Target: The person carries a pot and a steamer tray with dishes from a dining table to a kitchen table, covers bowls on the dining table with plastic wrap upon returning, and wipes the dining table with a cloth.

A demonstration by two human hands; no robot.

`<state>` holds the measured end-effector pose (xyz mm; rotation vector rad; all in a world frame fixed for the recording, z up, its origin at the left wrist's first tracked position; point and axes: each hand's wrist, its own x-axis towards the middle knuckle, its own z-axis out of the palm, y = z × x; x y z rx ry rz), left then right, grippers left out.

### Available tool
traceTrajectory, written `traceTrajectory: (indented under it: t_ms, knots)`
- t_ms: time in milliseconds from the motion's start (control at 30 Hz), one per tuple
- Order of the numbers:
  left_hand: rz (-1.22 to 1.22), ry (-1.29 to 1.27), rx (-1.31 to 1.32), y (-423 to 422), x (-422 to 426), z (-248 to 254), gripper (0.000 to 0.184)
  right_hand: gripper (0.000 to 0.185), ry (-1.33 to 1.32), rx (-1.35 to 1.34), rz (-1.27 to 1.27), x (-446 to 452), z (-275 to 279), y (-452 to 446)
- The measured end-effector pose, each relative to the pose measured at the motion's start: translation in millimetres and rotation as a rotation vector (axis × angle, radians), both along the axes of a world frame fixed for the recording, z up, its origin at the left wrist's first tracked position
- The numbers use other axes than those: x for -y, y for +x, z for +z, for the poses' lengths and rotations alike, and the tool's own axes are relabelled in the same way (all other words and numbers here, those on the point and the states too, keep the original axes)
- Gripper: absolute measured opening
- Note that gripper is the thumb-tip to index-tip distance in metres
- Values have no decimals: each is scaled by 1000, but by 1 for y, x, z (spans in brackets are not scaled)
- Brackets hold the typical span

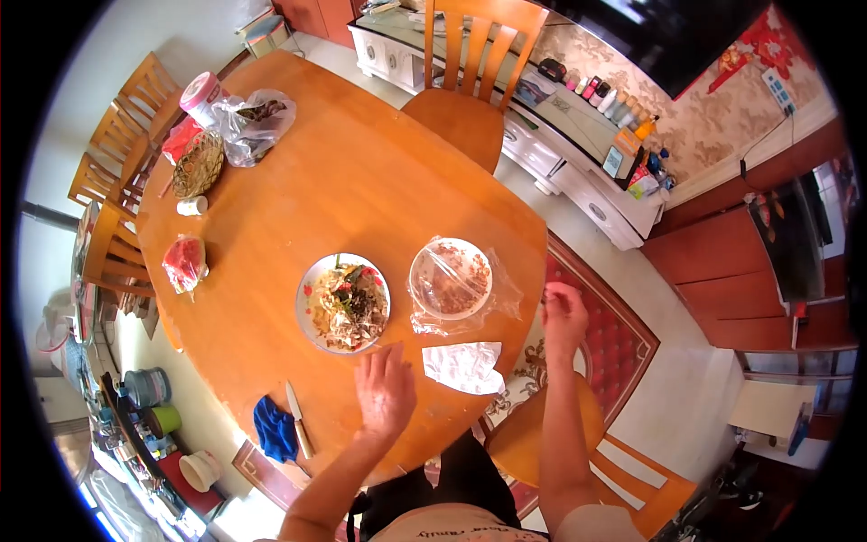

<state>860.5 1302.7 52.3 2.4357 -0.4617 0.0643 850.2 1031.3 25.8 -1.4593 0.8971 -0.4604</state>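
My left hand [386, 390] is over the orange wooden table, just below a white plate [307, 322] of mixed food, its fingers stretched out and holding nothing. Beyond the table's right edge, my right hand [564, 312] is raised with its fingers bent together; whether anything small is between them is too small to tell. Clear plastic film lies over and around a white bowl [452, 278] with reddish-brown contents, to the left of my right hand. A crumpled white sheet [463, 367] rests between the two hands, below the bowl.
A knife [299, 419] lies beside a blue cloth [275, 428] at the lower left. Red wrapped food [185, 264], a white cup [191, 206], a woven basket [198, 165] and a plastic bag [254, 126] are farther left. Chairs [461, 108] surround the table [271, 217].
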Motion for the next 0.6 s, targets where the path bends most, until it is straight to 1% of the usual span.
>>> traceTrajectory:
  t_ms: [33,67,133,233,333,433,500,533,567,600]
  knots:
    - [74,-144,-93,-6,14,7,31,12,53,71,111,-11,8,6]
    - [176,-383,-408,-3,35,22,37,14,-6,93,175,-16,-2,16]
    - [273,-530,-387,7,64,2,45,18,-130,145,300,-21,-26,39]
    - [320,-885,-359,22,92,-29,52,26,107,256,403,-27,-36,62]
    - [362,-885,-398,25,97,-43,54,33,250,230,382,-35,-35,64]
    - [441,-844,-555,30,99,-39,54,39,222,121,345,-36,-51,61]
    - [473,-935,-429,38,103,-64,53,41,331,51,379,-35,-60,55]
    - [490,-979,-361,46,103,-63,53,41,385,18,399,-34,-66,53]
    - [571,-1284,-676,49,99,-61,53,37,420,12,398,-29,-75,52]
    - [553,-1321,-720,51,92,-66,51,35,172,-69,443,-25,-70,52]
